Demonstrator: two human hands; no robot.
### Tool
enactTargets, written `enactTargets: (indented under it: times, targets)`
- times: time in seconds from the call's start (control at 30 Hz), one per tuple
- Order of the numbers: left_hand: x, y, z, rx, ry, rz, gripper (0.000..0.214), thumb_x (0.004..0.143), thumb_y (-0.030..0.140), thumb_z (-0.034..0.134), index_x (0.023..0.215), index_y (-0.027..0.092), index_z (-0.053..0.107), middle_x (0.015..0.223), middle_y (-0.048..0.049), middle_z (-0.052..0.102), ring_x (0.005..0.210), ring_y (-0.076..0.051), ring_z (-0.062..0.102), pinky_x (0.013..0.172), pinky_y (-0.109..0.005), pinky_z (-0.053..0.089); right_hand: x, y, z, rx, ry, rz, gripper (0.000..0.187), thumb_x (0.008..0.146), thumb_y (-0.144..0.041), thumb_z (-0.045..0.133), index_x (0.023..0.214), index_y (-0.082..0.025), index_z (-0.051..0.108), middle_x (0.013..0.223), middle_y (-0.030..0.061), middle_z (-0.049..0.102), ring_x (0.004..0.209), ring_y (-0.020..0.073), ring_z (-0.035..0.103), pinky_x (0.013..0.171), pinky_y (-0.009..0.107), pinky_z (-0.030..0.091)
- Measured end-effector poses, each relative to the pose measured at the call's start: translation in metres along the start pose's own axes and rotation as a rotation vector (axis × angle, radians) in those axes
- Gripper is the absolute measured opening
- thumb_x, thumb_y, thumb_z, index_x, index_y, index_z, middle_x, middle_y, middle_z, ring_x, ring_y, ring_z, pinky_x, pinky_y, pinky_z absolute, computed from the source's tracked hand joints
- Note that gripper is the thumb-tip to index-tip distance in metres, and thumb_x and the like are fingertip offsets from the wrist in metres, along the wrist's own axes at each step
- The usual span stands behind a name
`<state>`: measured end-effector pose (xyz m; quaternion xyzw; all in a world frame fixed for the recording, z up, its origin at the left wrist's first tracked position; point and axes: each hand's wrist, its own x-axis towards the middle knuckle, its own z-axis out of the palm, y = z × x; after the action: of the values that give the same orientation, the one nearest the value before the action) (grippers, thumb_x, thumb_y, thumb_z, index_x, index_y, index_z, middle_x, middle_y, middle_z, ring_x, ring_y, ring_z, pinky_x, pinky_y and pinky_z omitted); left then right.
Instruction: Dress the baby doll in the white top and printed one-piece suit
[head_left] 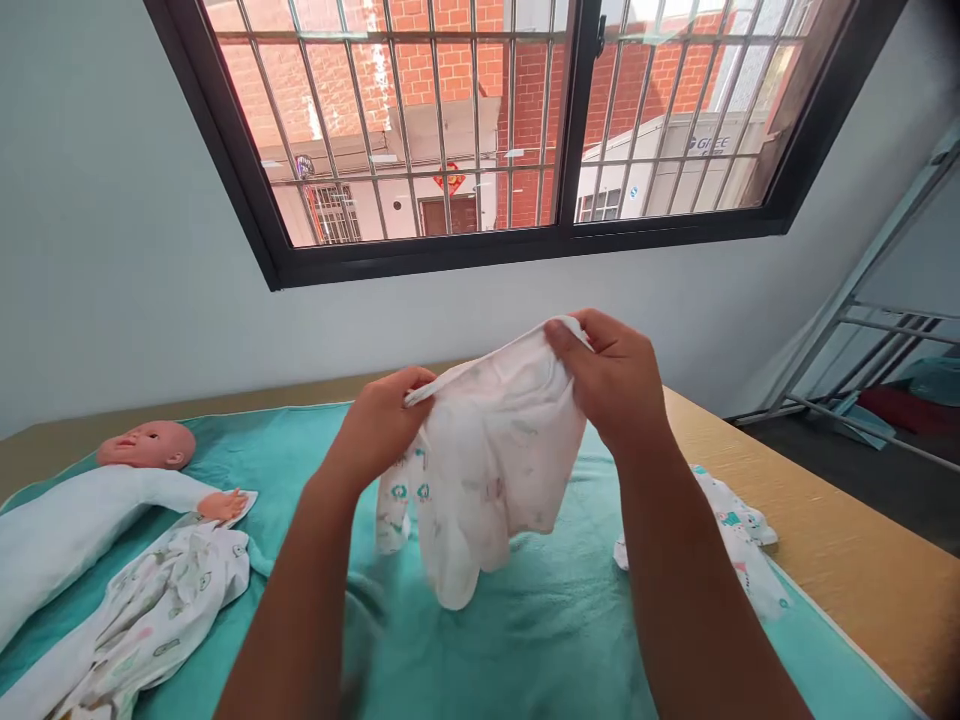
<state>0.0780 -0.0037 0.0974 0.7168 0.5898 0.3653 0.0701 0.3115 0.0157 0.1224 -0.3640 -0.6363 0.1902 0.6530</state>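
A small white baby garment point(502, 460) with a faint print hangs in the air, stretched between my two hands. My left hand point(390, 425) pinches one end of its upper edge. The opposite end of that edge is gripped, higher up, between the thumb and fingers of my right hand point(611, 375). A sleeve or leg with green printed figures dangles beneath my left hand. Under the garment lies a teal cloth point(540, 630). Behind my right forearm is another white printed garment point(739, 540), partly hidden by the arm.
A baby doll point(150, 445) in white lies at the left, with a printed cloth garment point(169, 610) next to it. The teal cloth covers part of a wooden table point(825, 540). A wall with a barred window point(420, 255) rises behind; a metal frame point(817, 350) stands at right.
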Motion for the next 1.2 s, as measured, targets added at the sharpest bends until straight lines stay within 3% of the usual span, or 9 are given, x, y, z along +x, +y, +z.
enactTargets:
  times: [0.1,0.27,0.47,0.57,0.67,0.77,0.9,1.07,1.2]
  targets:
    - [-0.004,-0.026,-0.011,0.053,0.017,-0.096,0.027,0.085,0.033,0.046,0.094,0.025,0.070,0.083,0.0006,0.071,0.075,-0.019,0.061,0.064,-0.024,0.041,0.008,0.017,-0.009,-0.040,0.057,0.096,0.040,0.083,-0.051,0.064,0.062,-0.020,0.051,0.055,-0.0044,0.034,0.052,0.0093,0.032,0.047,0.024,0.026]
    - [-0.015,-0.062,-0.039,0.130,0.222,-0.268,0.023,0.079,0.033,0.054,0.092,0.024,0.069,0.087,-0.0008,0.072,0.076,-0.018,0.062,0.065,-0.024,0.042,0.011,0.036,-0.017,-0.003,-0.189,0.342,0.037,0.072,-0.051,0.074,0.066,-0.019,0.055,0.054,-0.0047,0.043,0.051,0.0097,0.040,0.046,0.024,0.029]
    - [-0.035,-0.039,-0.079,0.080,0.261,-0.312,0.021,0.079,0.039,0.061,0.096,0.029,0.068,0.086,0.0049,0.071,0.077,-0.015,0.061,0.064,-0.021,0.042,0.016,0.030,-0.037,0.429,-0.211,0.539,0.037,0.069,-0.052,0.076,0.074,-0.020,0.059,0.061,-0.0021,0.054,0.052,0.0132,0.050,0.048,0.025,0.039]
    - [-0.034,-0.036,-0.083,0.066,0.283,-0.362,0.026,0.078,0.047,0.062,0.097,0.030,0.068,0.084,0.0062,0.071,0.075,-0.014,0.061,0.060,-0.020,0.041,0.022,0.049,-0.036,0.457,-0.195,0.601,0.038,0.070,-0.056,0.074,0.076,-0.021,0.058,0.063,-0.0014,0.057,0.056,0.0154,0.053,0.053,0.028,0.043]
    - [-0.021,-0.065,-0.068,0.126,0.198,-0.398,0.032,0.078,0.053,0.060,0.094,0.026,0.068,0.084,0.0038,0.071,0.071,-0.016,0.061,0.059,-0.022,0.040,0.021,0.096,-0.018,0.231,-0.258,0.590,0.039,0.074,-0.058,0.067,0.077,-0.020,0.058,0.067,-0.0008,0.059,0.059,0.0156,0.054,0.057,0.028,0.044]
    - [-0.007,-0.120,-0.033,0.189,-0.073,-0.430,0.036,0.076,0.051,0.060,0.096,0.022,0.068,0.089,-0.0016,0.072,0.079,-0.020,0.064,0.066,-0.025,0.043,0.007,0.152,0.011,-0.354,-0.281,0.515,0.031,0.083,-0.049,0.055,0.077,-0.019,0.060,0.075,0.0009,0.062,0.069,0.0158,0.056,0.062,0.026,0.041]
    - [-0.007,-0.181,0.015,0.292,-0.362,-0.487,0.041,0.075,0.044,0.059,0.104,0.016,0.066,0.105,-0.0118,0.072,0.093,-0.027,0.066,0.074,-0.029,0.045,-0.022,0.206,0.041,-0.531,-0.368,0.585,0.017,0.079,-0.031,0.059,0.085,-0.016,0.063,0.084,0.0053,0.066,0.077,0.0177,0.058,0.069,0.026,0.040]
    - [-0.012,-0.182,0.054,0.301,-0.368,-0.380,0.051,0.078,0.053,0.058,0.117,0.019,0.061,0.125,-0.0113,0.064,0.107,-0.026,0.062,0.079,-0.028,0.044,-0.033,0.225,0.041,-0.533,-0.536,0.654,0.028,0.082,-0.040,0.059,0.096,-0.016,0.065,0.097,0.0073,0.070,0.086,0.0188,0.061,0.070,0.025,0.042]
    - [-0.013,-0.167,0.080,0.395,-0.268,-0.333,0.028,0.083,0.040,0.055,0.102,0.020,0.064,0.116,-0.0113,0.065,0.107,-0.028,0.058,0.074,-0.030,0.040,-0.027,0.215,0.022,-0.490,-0.742,0.736,0.035,0.075,-0.050,0.067,0.084,-0.016,0.069,0.088,0.0086,0.071,0.076,0.0213,0.063,0.062,0.027,0.044]
